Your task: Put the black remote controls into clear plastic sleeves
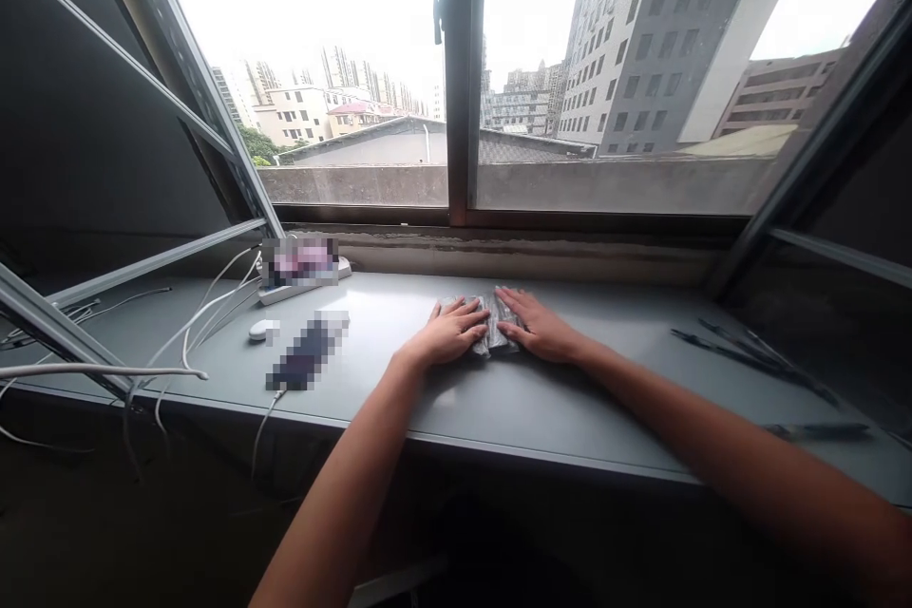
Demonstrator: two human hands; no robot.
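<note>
A small grey, crinkled packet that looks like thin plastic (497, 334) lies on the pale table between my two hands. My left hand (447, 332) rests on its left side, palm down with the fingers spread. On the packet's right side lies my right hand (540, 325), also flat, its fingers stretched out and its thumb apart. The fingers of both hands cover parts of the packet. What is inside it, if anything, cannot be made out.
The pale table (570, 427) runs below a window. To the left are a blurred dark device (303, 361), a white round item (262, 331), a power strip (306, 283) and white cables (192, 313). Several dark pen-like items (755, 356) lie at the right.
</note>
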